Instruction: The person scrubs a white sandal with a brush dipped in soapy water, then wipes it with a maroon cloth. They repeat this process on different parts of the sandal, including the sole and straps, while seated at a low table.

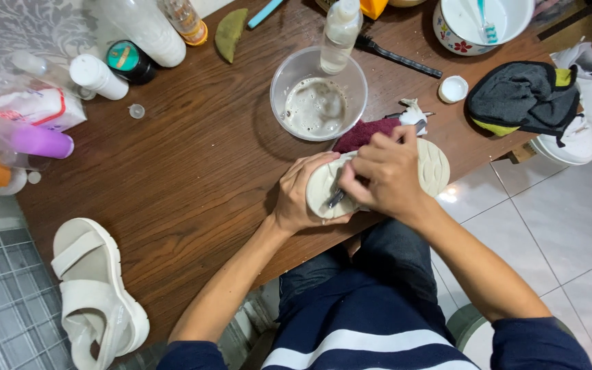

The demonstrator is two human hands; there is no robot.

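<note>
Wooden table (193, 164): left hand (303, 195) steadies sandal (429, 168); right hand (385, 175) apparently grips brush (335, 199).

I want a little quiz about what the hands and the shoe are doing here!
1. True or false: the left hand steadies the cream shoe, sole up.
2. What does the right hand press against the sole: a small dark tool, a sponge, or a bottle?
3. What sits in the clear bowl behind the shoe?

Key
1. True.
2. The small dark tool.
3. Foamy, murky liquid, with a spray bottle at its rim.
</note>
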